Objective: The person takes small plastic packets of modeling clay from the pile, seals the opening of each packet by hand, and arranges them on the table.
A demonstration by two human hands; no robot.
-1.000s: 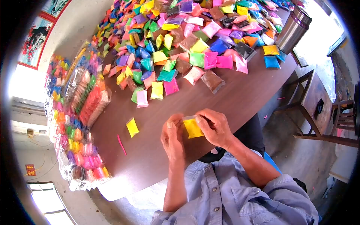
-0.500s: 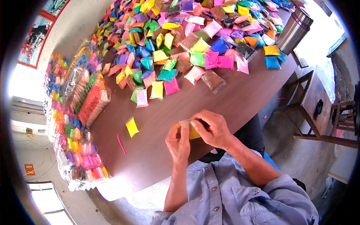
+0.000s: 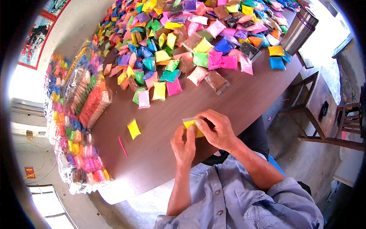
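Observation:
Both hands hold one small clear packet of yellow clay (image 3: 189,123) over the front part of the table. My left hand (image 3: 183,145) grips its lower left side, thumb up against the front. On the other side, my right hand (image 3: 215,129) pinches the packet near its top right edge between thumb and fingers. The clear top strip of the packet shows above the fingers, while its lower part is partly hidden. Left of my hands, another yellow packet (image 3: 134,129) lies flat on the table. A thin pink strip (image 3: 122,146) lies beside it.
A large heap of colourful packets (image 3: 183,49) covers the far side of the brown table (image 3: 164,114). Bagged bundles of packets (image 3: 80,152) line the left edge. A steel flask (image 3: 300,31) stands at the far right. A wooden stool (image 3: 320,103) is on the floor to the right.
My left hand has moved slightly down and right along the packet. More of the packet's yellow face and clear top strip now shows. My right hand has shifted slightly upward.

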